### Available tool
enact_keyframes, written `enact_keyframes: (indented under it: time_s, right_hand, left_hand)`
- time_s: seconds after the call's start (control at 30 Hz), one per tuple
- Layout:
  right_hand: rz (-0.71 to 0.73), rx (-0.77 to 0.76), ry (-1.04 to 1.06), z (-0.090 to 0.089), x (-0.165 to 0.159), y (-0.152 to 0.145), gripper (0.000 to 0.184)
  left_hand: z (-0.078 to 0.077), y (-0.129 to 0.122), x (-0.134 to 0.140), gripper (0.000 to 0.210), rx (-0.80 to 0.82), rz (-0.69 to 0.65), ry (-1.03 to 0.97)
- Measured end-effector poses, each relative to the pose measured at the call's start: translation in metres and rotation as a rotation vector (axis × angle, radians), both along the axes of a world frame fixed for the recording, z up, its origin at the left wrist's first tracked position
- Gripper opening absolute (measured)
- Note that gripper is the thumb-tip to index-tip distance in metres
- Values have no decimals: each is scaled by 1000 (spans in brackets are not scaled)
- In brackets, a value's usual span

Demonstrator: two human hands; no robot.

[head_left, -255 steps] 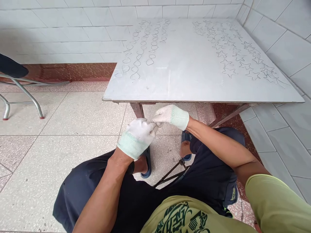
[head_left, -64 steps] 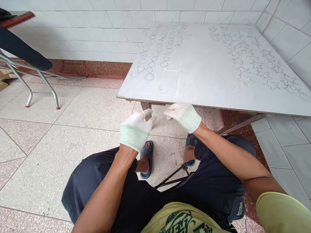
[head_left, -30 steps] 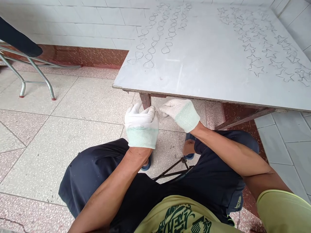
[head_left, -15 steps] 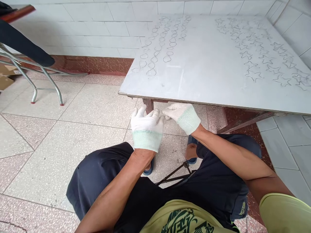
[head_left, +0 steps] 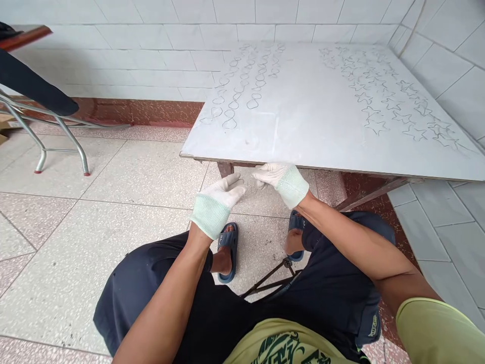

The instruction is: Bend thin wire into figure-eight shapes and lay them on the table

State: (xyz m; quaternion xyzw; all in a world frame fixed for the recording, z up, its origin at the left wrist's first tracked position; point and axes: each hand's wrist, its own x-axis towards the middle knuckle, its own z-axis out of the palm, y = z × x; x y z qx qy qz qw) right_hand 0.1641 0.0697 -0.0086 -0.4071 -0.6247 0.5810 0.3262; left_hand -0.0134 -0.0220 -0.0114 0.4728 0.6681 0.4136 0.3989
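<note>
Both my hands wear white knit gloves with pale green cuffs and are raised just off the front edge of the white-topped table (head_left: 303, 136). My left hand (head_left: 222, 194) points to the right, its fingers and thumb a little apart, with nothing plainly held. A small gap separates it from my right hand (head_left: 275, 177), whose thumb and fingers are pinched together. Whatever sits in that pinch is too thin to make out. On the tabletop lie rows of looped thin wire shapes (head_left: 233, 105) at the left and several star-shaped wire pieces (head_left: 375, 121) at the right.
A white tiled wall (head_left: 151, 60) runs behind the table. Further left stands a folding stool with metal legs (head_left: 62, 146), with a dark-clothed leg (head_left: 38, 83) over it. Below my hands are my sandals (head_left: 228, 253) and a dark metal frame (head_left: 265, 283) on the speckled floor.
My left hand has drawn away from the right one and turned, opening a gap between them. My right hand stays pinched in nearly the same place. The view has tilted up slightly.
</note>
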Motion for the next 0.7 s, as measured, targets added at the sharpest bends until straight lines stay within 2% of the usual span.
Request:
enact_keyframes:
  time_s: [0.23, 0.33, 0.5, 0.7]
  right_hand:
    - [24, 37, -87, 1, 1, -5, 20]
    - [25, 30, -79, 2, -1, -9, 18]
    - [15, 31, -84, 5, -3, -11, 17]
    - [33, -3, -2, -1, -5, -12, 20]
  left_hand:
    - [8, -5, 15, 44, -18, 20, 242]
    - [5, -7, 16, 38, 16, 9, 355]
    - [-3, -7, 19, 34, 57, -20, 425]
    - [-8, -8, 20, 30, 118, -38, 589]
